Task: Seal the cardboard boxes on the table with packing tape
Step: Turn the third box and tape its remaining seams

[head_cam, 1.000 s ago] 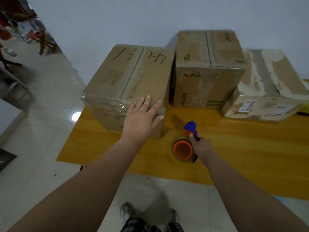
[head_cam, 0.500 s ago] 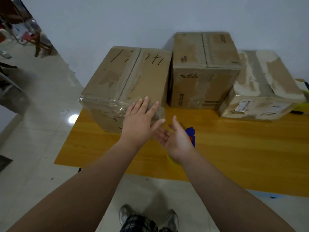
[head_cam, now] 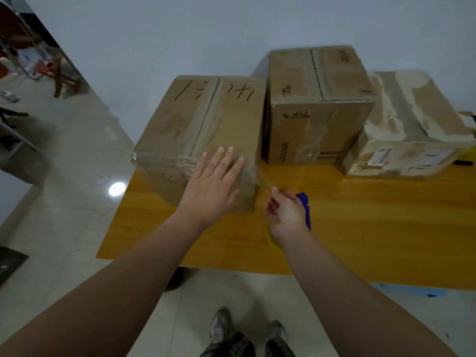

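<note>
Three cardboard boxes stand on the wooden table (head_cam: 373, 222). The left box (head_cam: 206, 117) bears black scribbles and has clear tape along its front top edge. My left hand (head_cam: 213, 186) lies flat, fingers spread, on that taped front edge. My right hand (head_cam: 286, 217) hovers just right of the box's front corner, with its fingers pinched on a clear tape strip (head_cam: 265, 180) that runs from the corner. The blue tape dispenser (head_cam: 305, 204) lies on the table under my right hand, mostly hidden. The middle box (head_cam: 316, 94) and the right box (head_cam: 412, 119) stand behind.
A white wall rises right behind the boxes. Tiled floor lies to the left and in front, with chairs and clutter at the far left. My shoes (head_cam: 221, 328) show below the table's front edge.
My right hand put the dispenser down on the table, opened, then moved up to the left box's corner and pinched the loose tape. My left hand stayed on the box.
</note>
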Demonstrator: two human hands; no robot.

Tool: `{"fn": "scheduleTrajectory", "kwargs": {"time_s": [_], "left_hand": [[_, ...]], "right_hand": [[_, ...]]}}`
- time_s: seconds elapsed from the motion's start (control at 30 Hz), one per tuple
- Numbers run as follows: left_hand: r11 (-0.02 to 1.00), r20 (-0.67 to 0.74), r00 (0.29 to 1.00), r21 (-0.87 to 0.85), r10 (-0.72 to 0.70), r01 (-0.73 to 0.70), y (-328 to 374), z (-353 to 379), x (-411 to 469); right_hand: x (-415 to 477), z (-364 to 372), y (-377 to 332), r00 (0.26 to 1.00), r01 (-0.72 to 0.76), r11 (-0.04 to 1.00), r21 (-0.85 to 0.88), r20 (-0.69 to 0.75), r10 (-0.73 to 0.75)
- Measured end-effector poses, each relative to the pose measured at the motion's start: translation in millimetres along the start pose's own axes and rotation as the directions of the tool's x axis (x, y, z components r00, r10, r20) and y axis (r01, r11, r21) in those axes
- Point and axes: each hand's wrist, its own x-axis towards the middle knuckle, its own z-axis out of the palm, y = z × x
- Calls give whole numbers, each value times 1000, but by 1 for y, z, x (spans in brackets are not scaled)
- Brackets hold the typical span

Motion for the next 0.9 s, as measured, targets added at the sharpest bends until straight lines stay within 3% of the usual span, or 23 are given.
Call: {"fn": "scheduleTrajectory", "kwargs": {"time_s": [0.17, 0.5, 0.57, 0.63, 0.67, 0.73, 0.77, 0.83, 0.9], "left_hand": [[999, 47, 999, -32, 20, -19, -16, 2, -2], [995, -43, 998, -78, 53, -56, -23, 17, -3], [995, -52, 997, -73, 59, -63, -24, 19, -4], [995, -63, 996, -78, 61, -66, -24, 18, -4], [994, -60, 996, -81, 63, -68, -24, 18, -4], [994, -62, 996, -82, 70, -75, -24, 19, -3], [994, -67, 995, -81, 72, -78, -25, 19, -3], [993, -72, 995, -89, 74, -80, -25, 18, -3], [992, -73, 994, -98, 76, -83, -26, 18, -3]], "right_hand": [[2, 13, 18, 999, -28, 999, 37, -32, 29], [1, 32, 45, 999, 36, 997, 70, -16, -35], [-2, 33, 47, 995, 95, 995, -36, -13, -96], [-5, 32, 46, 958, 265, 917, -299, -21, -284], [-7, 31, 46, 906, 389, 814, -431, 19, -422], [-16, 30, 42, 793, 582, 637, -505, 180, -582], [-21, 32, 41, 773, 625, 634, -455, 249, -583], [-23, 35, 45, 797, 590, 743, -315, 373, -475], [-17, 32, 54, 794, 557, 761, -333, 482, -371]]}}
